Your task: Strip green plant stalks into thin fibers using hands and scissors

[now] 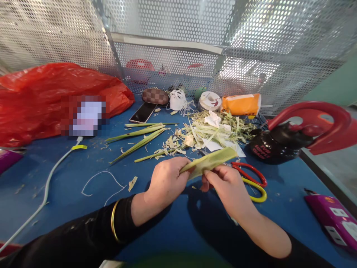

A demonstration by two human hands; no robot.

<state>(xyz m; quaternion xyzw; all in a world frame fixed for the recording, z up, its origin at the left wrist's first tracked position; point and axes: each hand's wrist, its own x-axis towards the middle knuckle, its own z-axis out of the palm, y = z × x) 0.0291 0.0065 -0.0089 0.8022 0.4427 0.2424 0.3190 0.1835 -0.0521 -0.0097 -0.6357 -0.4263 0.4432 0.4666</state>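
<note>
A broad pale-green plant leaf (pixel 214 159) is stretched between my two hands above the blue table (pixel 173 234). My left hand (pixel 169 178) is closed around its narrower left end. With thumb and fingers, my right hand (pixel 227 186) pinches its lower edge near the middle. Just beyond my right hand lie scissors (pixel 260 193) with one red and one yellow handle, their blades partly hidden. Several long green leaf strips (pixel 139 143) rest on the table past my left hand. Behind the held leaf is a heap of leaf scraps (pixel 220 128).
A red plastic bag (pixel 41 85) and a cable (pixel 47 190) lie left. At the back are a phone (pixel 143 112), a checked case (pixel 155 96), white string (pixel 178 99), a tape roll (pixel 210 101) and an orange packet (pixel 241 104). Right stand a black bottle (pixel 275 147) and a purple power strip (pixel 331 219).
</note>
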